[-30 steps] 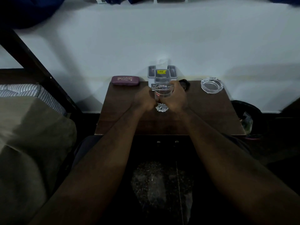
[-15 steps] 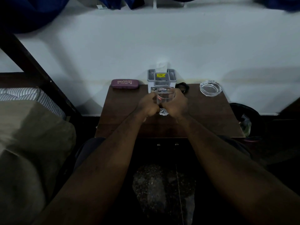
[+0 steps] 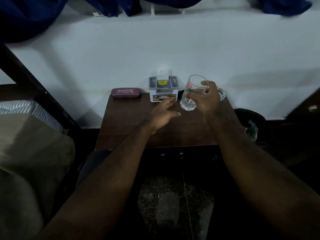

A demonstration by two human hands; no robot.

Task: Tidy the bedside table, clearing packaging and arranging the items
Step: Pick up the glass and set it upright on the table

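Observation:
My right hand [image 3: 207, 99] grips a clear drinking glass [image 3: 191, 94] with a small red sticker, tilted and lifted just above the brown bedside table [image 3: 131, 122]. My left hand [image 3: 163, 112] hovers over the table's middle with fingers loosely spread and holds nothing. At the back edge stand a white and grey tissue box [image 3: 163, 91] with a yellow label and a purple spectacle case [image 3: 125, 92]. A glass ashtray [image 3: 222, 93] sits at the back right, mostly hidden behind my right hand.
A white wall rises right behind the table. A bed with a striped pillow [image 3: 22, 108] and an olive blanket [image 3: 29, 153] lies to the left. A dark waste bin [image 3: 251, 125] stands on the floor to the right. Blue cloth hangs at the top.
Both hands were clasped round the glass at the table's middle. Now my left hand has let go and my right hand has carried the glass up and to the right.

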